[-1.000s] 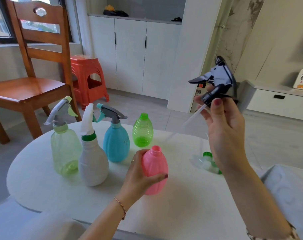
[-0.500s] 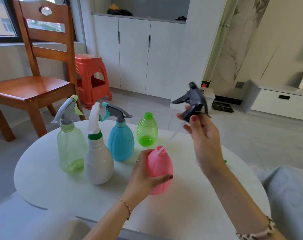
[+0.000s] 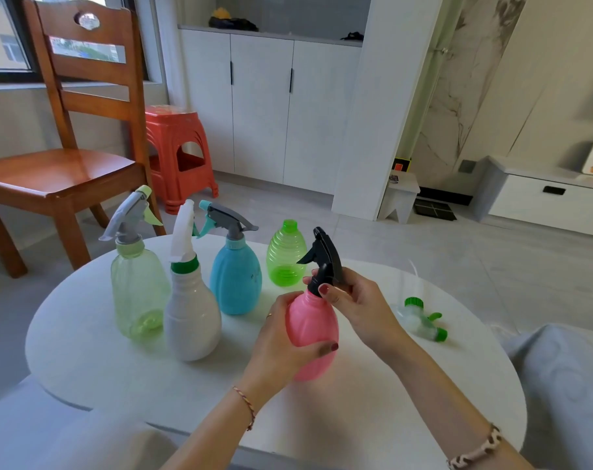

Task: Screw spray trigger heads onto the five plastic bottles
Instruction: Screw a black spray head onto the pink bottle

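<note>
My left hand grips the pink bottle, which stands on the white round table. My right hand holds the black trigger head by its collar, seated on the pink bottle's neck. Behind stand a pale green bottle, a white bottle and a blue bottle, each with a trigger head on. A bright green bottle stands with a bare neck. A clear trigger head with green parts lies on the table to the right.
A wooden chair and a red plastic stool stand beyond the table on the left. White cabinets line the far wall. A grey cushion edges in at the right.
My right hand brought the black trigger head down from high on the right, fed its tube into the pink bottle and set it on the neck. My left hand kept hold of the bottle.
</note>
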